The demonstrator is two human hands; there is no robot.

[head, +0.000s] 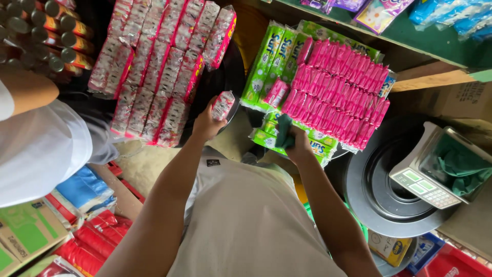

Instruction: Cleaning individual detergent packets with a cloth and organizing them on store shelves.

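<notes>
My left hand (pixel 206 122) holds a small red-and-white packet (pixel 223 105) just to the right of a large block of the same red-and-white packets (pixel 154 72) laid in rows. My right hand (pixel 299 145) grips a dark green cloth (pixel 283 131) and rests on green sachet packs (pixel 266 138). Beyond it, rows of pink sachets (pixel 338 95) lie on green detergent packs (pixel 266 59). Both arms reach forward from my beige shirt.
Another person in a white shirt (pixel 36 149) stands at the left. Cans (pixel 46 31) are stacked at top left. A weighing scale (pixel 435 172) with a green cloth sits on a round dark tub (pixel 379 195) at right. Boxes and red packs lie at lower left.
</notes>
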